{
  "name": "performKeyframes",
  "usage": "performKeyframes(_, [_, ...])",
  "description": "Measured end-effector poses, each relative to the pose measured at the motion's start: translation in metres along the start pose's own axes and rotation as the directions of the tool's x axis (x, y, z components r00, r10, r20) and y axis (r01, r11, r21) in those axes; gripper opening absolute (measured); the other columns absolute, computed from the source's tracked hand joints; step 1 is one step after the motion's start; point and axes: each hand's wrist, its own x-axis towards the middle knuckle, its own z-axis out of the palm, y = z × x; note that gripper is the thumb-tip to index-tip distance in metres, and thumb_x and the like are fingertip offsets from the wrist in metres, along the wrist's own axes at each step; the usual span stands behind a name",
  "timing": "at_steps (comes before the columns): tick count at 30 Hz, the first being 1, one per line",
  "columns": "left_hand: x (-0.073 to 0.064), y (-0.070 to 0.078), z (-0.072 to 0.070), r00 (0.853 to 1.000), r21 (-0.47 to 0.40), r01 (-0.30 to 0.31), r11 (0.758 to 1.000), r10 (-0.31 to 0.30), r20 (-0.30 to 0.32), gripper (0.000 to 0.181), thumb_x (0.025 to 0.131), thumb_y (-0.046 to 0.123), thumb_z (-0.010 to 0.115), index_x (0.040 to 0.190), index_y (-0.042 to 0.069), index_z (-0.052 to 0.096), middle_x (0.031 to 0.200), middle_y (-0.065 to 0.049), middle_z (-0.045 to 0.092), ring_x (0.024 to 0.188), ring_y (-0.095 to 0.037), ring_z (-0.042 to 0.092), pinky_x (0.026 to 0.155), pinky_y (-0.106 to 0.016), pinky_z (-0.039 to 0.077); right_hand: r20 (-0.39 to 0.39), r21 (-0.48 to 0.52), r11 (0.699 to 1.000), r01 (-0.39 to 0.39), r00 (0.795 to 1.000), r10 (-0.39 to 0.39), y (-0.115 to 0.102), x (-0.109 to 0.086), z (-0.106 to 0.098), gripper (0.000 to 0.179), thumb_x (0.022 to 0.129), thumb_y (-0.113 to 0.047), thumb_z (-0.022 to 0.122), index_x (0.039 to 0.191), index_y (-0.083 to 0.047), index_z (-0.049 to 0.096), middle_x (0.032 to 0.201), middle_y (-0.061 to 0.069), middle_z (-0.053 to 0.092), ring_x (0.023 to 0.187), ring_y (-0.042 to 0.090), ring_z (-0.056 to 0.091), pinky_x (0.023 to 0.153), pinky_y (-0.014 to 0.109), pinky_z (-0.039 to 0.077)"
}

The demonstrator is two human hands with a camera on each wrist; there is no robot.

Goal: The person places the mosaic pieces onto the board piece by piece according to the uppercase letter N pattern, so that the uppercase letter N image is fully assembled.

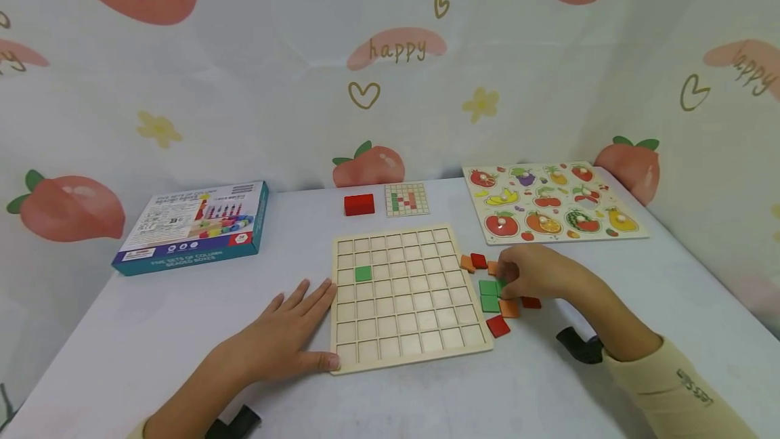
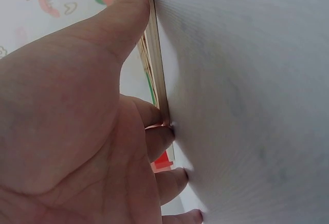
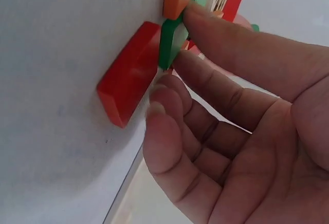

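Note:
A wooden grid board [image 1: 411,360] lies on the table with one green square tile [image 1: 363,274] in a cell of its upper left part. My left hand [image 1: 282,339] rests flat at the board's left edge, fingers spread, thumb at the near corner. In the left wrist view its thumb and fingertips touch the board's side [image 2: 158,54]. Right of the board, my right hand [image 1: 536,275] pinches a green tile [image 3: 174,41] between thumb and index finger. Around it lie green tiles [image 1: 490,303], an orange tile [image 1: 509,309] and a red tile [image 3: 131,72].
Behind the board are a red block [image 1: 359,204] and a small pattern card [image 1: 407,200]. A fruit puzzle board [image 1: 554,205] lies at the back right, a boxed toy set [image 1: 195,225] at the left. A printed cloth [image 1: 274,120] hangs behind the table.

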Motion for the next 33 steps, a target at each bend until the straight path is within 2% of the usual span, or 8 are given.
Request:
performKeyframes(4, [0.0,-0.001,0.0,1.0,0.0,-0.005,1.0,0.005,-0.004,0.114,0.077,0.081,0.058,0.161,0.013,0.024,0.166,-0.005,0.019,0.151,-0.04,0.009,0.113,-0.068,0.013,-0.008,-0.03,0.999,0.012,1.0,-0.012,0.001,0.0,0.0,0.019,0.08,-0.014,0.085,0.088,-0.012,0.067,0.079,-0.003,0.058,0.078,0.017,0.053,0.07,0.033,0.049])
performKeyframes(10, [0.0,-0.001,0.001,1.0,0.001,-0.012,1.0,0.012,-0.013,0.113,0.077,0.081,0.058,0.161,0.012,0.024,0.166,-0.006,0.02,0.151,-0.041,0.01,0.113,-0.069,0.014,-0.022,-0.003,1.0,0.021,1.0,-0.021,0.001,0.002,0.001,0.024,0.08,-0.013,0.085,0.09,-0.012,0.063,0.082,-0.002,0.058,0.08,0.018,0.054,0.071,0.034,0.051])
performKeyframes(19, [-0.001,0.0,0.0,1.0,-0.004,0.0,1.0,0.0,-0.004,0.114,0.077,0.081,0.058,0.161,0.013,0.024,0.166,-0.005,0.019,0.151,-0.04,0.009,0.113,-0.068,0.012,-0.026,0.063,0.996,0.069,0.997,-0.068,0.005,0.003,-0.007,0.011,0.086,-0.004,0.076,0.089,-0.012,0.069,0.085,-0.003,0.063,0.081,0.018,0.056,0.071,0.032,0.053])
performKeyframes(27, [0.001,0.0,0.001,1.0,-0.004,0.003,1.0,-0.003,0.003,0.114,0.077,0.082,0.058,0.161,0.013,0.022,0.166,-0.004,0.019,0.151,-0.04,0.008,0.113,-0.069,0.012,-0.06,0.164,0.985,0.063,0.997,-0.054,0.003,0.002,-0.012,0.007,0.089,-0.005,0.074,0.09,-0.011,0.073,0.086,-0.001,0.066,0.081,0.02,0.057,0.067,0.031,0.053])
performKeyframes(33, [0.0,0.0,0.001,1.0,0.002,0.004,1.0,-0.004,0.001,0.114,0.077,0.082,0.057,0.161,0.014,0.022,0.166,-0.004,0.019,0.151,-0.04,0.008,0.112,-0.069,0.012,-0.078,0.196,0.975,0.108,0.992,-0.094,-0.006,0.007,-0.01,0.005,0.089,-0.005,0.074,0.09,-0.01,0.071,0.084,0.0,0.066,0.075,0.019,0.059,0.068,0.032,0.054])
